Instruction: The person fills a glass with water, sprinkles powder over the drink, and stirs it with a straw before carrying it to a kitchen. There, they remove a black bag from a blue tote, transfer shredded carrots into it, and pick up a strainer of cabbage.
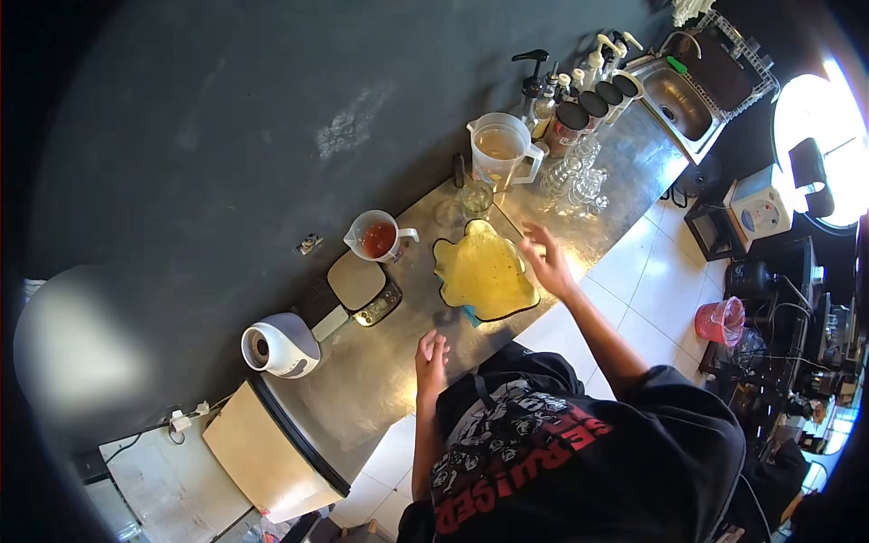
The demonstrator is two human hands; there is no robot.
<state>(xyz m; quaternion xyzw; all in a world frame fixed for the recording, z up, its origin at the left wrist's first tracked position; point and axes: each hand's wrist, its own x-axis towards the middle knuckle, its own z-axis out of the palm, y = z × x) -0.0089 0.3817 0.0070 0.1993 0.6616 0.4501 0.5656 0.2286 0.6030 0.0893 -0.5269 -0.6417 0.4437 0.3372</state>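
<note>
Currently hovering, fingers spread and empty: right hand [549, 262] at the edge of the wavy-rimmed yellow tray [484, 274] on the steel counter [380, 371]. Left hand [432, 355] loosely curled, empty, resting on metal as if bracing.

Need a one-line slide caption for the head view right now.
Right hand hovers open beside a yellow tray; left hand rests on the steel counter.

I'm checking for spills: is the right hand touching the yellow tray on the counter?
Cannot tell. In the head view the right hand overlaps the yellow tray's right edge, fingers spread, but contact or a gap isn't plain.
</note>
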